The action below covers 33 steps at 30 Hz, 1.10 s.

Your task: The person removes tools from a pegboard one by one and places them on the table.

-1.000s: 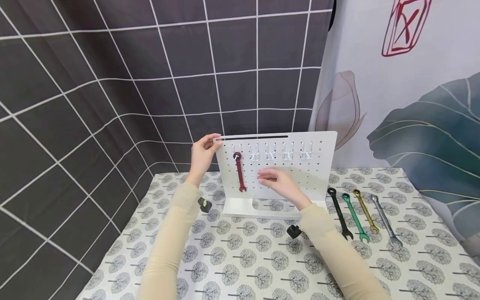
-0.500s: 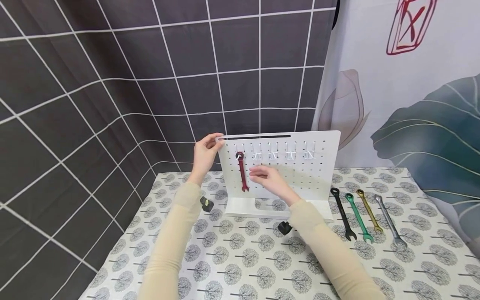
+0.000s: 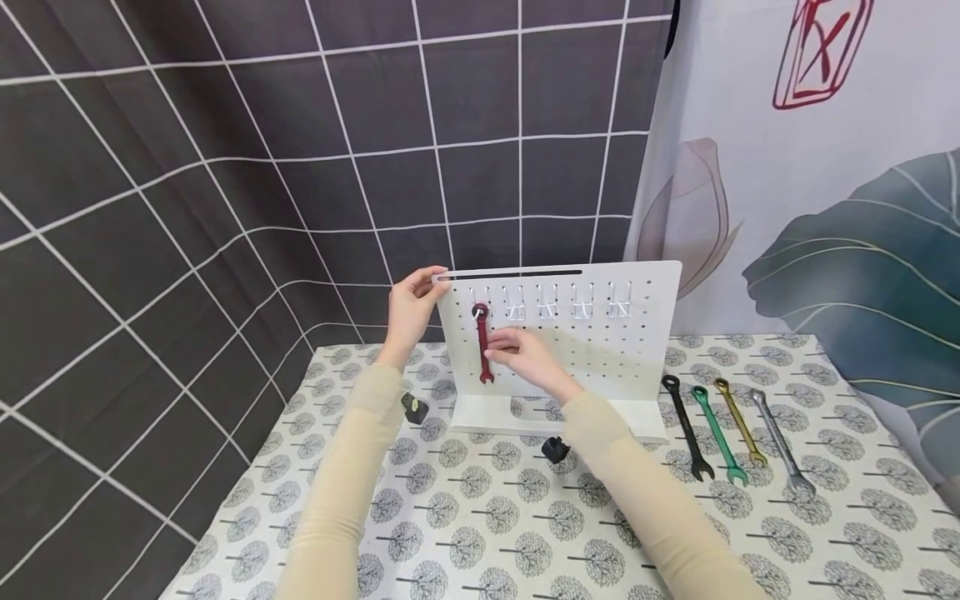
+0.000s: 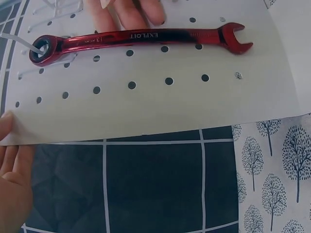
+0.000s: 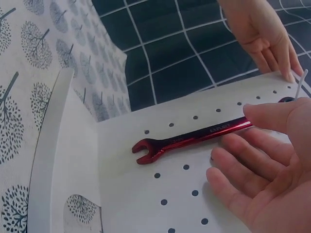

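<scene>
A red combination wrench [image 3: 483,346] hangs by its ring end from a hook at the left of the white pegboard [image 3: 600,350], its open jaw end pointing down. My left hand [image 3: 411,310] pinches the board's upper left corner, thumb in front and fingers behind. My right hand [image 3: 528,357] is at the wrench's right side, its fingers [image 4: 131,14] loosely extended right at the shaft's edge. In the right wrist view the thumb [image 5: 269,116] overlaps the shaft, standing apart from the fingers.
Several bare white hooks [image 3: 582,304] line the board's upper row. To its right on the tree-patterned cloth [image 3: 480,517] lie a black wrench [image 3: 687,429], a green wrench [image 3: 720,435], a gold wrench [image 3: 740,422] and a silver wrench [image 3: 782,442]. A dark gridded curtain [image 3: 337,167] stands behind.
My right hand has moved left across the board until its fingertips are at the red wrench. The wrench's lower end has shifted slightly left in the last half second. The left hand keeps its hold.
</scene>
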Each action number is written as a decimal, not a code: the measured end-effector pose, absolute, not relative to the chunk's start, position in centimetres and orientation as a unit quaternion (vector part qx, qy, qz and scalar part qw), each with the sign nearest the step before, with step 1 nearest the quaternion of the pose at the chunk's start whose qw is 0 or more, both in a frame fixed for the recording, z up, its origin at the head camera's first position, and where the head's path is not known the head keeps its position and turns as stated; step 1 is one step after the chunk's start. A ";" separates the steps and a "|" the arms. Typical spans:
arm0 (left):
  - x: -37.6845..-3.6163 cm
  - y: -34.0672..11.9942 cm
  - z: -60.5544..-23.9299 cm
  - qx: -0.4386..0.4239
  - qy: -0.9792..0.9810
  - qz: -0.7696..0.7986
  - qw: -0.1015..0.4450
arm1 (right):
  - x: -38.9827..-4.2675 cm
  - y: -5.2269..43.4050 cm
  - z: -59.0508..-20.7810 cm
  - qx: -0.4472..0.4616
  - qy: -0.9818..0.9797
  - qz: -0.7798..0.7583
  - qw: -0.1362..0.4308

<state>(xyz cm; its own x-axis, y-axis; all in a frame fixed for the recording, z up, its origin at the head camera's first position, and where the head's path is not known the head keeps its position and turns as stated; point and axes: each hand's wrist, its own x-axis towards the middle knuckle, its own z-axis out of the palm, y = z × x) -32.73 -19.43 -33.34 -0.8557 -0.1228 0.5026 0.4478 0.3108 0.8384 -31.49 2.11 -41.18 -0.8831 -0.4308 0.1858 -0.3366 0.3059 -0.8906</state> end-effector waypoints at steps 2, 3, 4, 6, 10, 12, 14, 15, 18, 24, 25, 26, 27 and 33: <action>-32.7 -19.4 -33.3 -0.107 -0.770 -0.578 0.248 | -31.5 1.8 -41.1 -0.238 0.804 -0.542 0.047; -32.7 -19.4 -33.3 -0.108 -0.770 -0.577 0.249 | -31.6 1.7 -41.1 -0.238 0.803 -0.544 0.048; -32.7 -19.4 -33.4 -0.109 -0.770 -0.577 0.249 | -31.6 1.5 -41.1 -0.239 0.804 -0.543 0.048; -32.7 -19.4 -33.4 -0.110 -0.769 -0.578 0.250 | -31.7 1.2 -41.1 -0.240 0.804 -0.542 0.048; -32.8 -19.5 -33.5 -0.109 -0.768 -0.581 0.247 | -31.8 0.6 -41.1 -0.239 0.807 -0.538 0.043; -32.8 -19.5 -33.5 -0.107 -0.769 -0.582 0.242 | -31.7 0.4 -41.1 -0.236 0.811 -0.534 0.036; -32.9 -19.5 -33.5 -0.105 -0.771 -0.581 0.239 | -31.7 0.1 -41.1 -0.233 0.816 -0.528 0.027; -32.8 -19.4 -33.4 -0.103 -0.772 -0.580 0.237 | -31.7 0.0 -41.1 -0.232 0.819 -0.525 0.021; -32.2 -19.1 -32.9 -0.098 -0.777 -0.575 0.236 | -31.7 -0.3 -41.2 -0.236 0.823 -0.516 -0.001; -30.1 -18.2 -31.1 -0.103 -0.779 -0.572 0.236 | -31.6 -0.5 -41.1 -0.238 0.819 -0.521 -0.034; -30.0 -18.2 -31.0 -0.103 -0.778 -0.573 0.236 | -31.5 -0.5 -41.1 -0.237 0.819 -0.521 -0.035; -29.9 -18.1 -30.9 -0.103 -0.778 -0.573 0.236 | -31.5 -0.5 -41.1 -0.235 0.818 -0.523 -0.034; -29.9 -18.1 -30.9 -0.102 -0.778 -0.574 0.235 | -31.4 -0.4 -41.0 -0.236 0.818 -0.523 -0.035; -29.9 -18.1 -30.9 -0.094 -0.779 -0.575 0.232 | -31.2 -0.3 -41.0 -0.233 0.815 -0.530 -0.036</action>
<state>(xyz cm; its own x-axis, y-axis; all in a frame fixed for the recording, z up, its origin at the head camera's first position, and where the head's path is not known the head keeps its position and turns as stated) -29.95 -18.14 -30.89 -0.8743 -0.1202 0.4703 0.4142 0.3205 0.8519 -31.22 -0.27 -40.96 -0.8885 -0.3421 0.3058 -0.4183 0.3300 -0.8463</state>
